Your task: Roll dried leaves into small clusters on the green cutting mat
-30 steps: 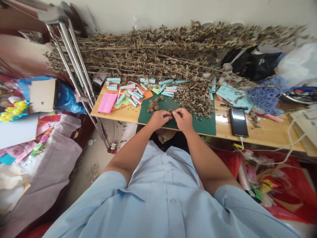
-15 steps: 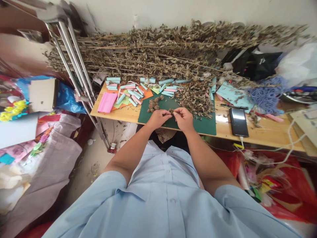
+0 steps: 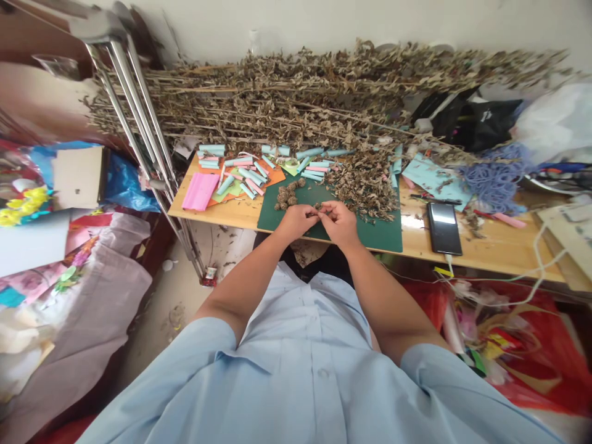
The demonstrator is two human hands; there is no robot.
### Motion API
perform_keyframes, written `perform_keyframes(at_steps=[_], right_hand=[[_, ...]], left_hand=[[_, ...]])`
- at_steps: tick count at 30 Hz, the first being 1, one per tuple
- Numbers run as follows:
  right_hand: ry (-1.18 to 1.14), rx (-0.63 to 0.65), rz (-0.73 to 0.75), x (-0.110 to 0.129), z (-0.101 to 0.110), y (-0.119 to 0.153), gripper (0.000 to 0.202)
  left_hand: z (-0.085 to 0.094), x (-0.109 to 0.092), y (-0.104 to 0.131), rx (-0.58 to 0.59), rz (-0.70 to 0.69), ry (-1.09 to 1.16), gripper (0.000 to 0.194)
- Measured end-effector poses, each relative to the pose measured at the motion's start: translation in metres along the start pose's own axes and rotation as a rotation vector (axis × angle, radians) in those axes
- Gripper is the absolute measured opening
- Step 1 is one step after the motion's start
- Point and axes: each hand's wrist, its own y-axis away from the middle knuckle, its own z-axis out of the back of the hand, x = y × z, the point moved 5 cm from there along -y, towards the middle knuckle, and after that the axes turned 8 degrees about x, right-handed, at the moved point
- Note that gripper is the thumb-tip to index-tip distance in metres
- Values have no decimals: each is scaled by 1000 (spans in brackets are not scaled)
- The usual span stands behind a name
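Over the front edge of a green cutting mat, my left hand and my right hand meet, fingertips almost touching. Both are closed in a pinch around a small clump of dried leaves, mostly covered by the fingers. Just beyond my left hand sits a small pile of rolled brown leaf balls. A heap of loose dried leaves spreads over the mat beyond my right hand.
Long dried plant stalks lie along the wall. Blue and pink paper rolls sit at the table's left, beside folded pink paper. A phone with a cable lies right, near purple cord. Metal crutches lean at the left.
My right hand has shifted slightly left, bringing its fingertips closer to those of my left hand around the leaf clump. My left hand stays nearly in place.
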Motion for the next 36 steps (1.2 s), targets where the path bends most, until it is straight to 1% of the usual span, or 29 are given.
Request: perform_keyframes(at_steps=[3,6,10,14,18,24,28,36], right_hand=[[9,-9,32,0,0,0,23],[4,9,23,-2,-1,0,24],[-91,50,-19,-9,-5,-1,27],[-194,45,-17,-13,-7,-2,24],[-241,37,-36,-14,-7,-3,22],[-255,-13,-86,-18,-3,-4,23],[-275,-16,-88,-18,-4,-4,22],[-272,-19,-76,-15,-4,-4,19]], left_hand=[[0,-1,-1,4,-17,-8,16],[0,-1,0,8,-14,-12,16],[0,-2,1,18,10,-3,17],[0,-4,2,8,0,15,17],[0,-4,2,1,-14,36,17],[1,-5,3,-9,-14,44,18],[1,-8,4,-13,-42,39,17],[2,-11,5,-2,-47,32,18]])
